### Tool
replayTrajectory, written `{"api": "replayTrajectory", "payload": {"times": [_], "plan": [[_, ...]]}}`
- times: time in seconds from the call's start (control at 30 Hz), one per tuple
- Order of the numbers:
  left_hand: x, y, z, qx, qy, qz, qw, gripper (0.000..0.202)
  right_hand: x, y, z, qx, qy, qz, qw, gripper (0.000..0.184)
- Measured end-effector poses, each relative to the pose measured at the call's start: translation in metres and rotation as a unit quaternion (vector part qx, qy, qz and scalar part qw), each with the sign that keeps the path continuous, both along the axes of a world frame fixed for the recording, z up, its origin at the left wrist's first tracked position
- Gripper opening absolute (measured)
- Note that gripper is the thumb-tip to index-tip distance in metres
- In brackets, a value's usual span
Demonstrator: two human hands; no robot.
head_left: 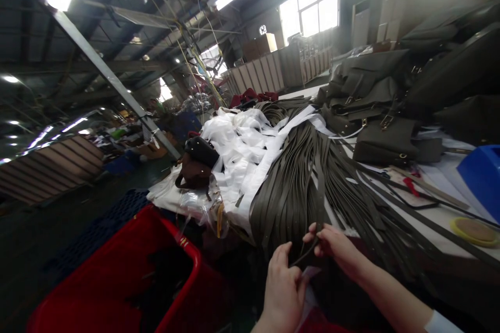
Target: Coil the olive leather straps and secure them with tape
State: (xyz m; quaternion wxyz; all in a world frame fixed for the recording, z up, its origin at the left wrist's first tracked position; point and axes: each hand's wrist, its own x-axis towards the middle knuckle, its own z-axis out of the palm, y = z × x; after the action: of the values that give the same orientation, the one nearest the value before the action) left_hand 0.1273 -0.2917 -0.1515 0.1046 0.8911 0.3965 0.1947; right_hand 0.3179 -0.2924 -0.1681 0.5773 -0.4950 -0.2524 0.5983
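Observation:
My right hand [339,250] is closed on a dark olive strap [320,187], thumb and fingers pinching it near the table's front edge. The strap's lower part curves down to my left hand [282,286], whose fingers are bent around its end; some of that grip is hidden by the hand itself. Beyond both hands, a thick bundle of matching straps [287,187] fans over the table and hangs off its front edge. White strips of thin material [250,151] lie heaped at the bundle's left side.
A red bin [97,265] with dark contents stands at lower left. Olive bags [385,138] are piled at the right, near a blue bin [482,179] and a yellow-rimmed round object [474,231]. Brown and black bags [197,166] lie at the table's left end.

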Motion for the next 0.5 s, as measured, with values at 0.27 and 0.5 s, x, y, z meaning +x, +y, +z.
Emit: {"api": "replayTrajectory", "payload": {"times": [0.27,0.5], "plan": [[-0.003,-0.01,0.038,-0.144,-0.147,-0.096,0.974,0.007,0.044,-0.021,0.03,0.072,0.122,-0.058,0.988,0.024],[0.004,0.005,0.034,-0.325,-0.271,-0.094,0.901,0.005,0.072,-0.068,0.075,0.097,0.043,-0.119,0.987,0.039]]}}
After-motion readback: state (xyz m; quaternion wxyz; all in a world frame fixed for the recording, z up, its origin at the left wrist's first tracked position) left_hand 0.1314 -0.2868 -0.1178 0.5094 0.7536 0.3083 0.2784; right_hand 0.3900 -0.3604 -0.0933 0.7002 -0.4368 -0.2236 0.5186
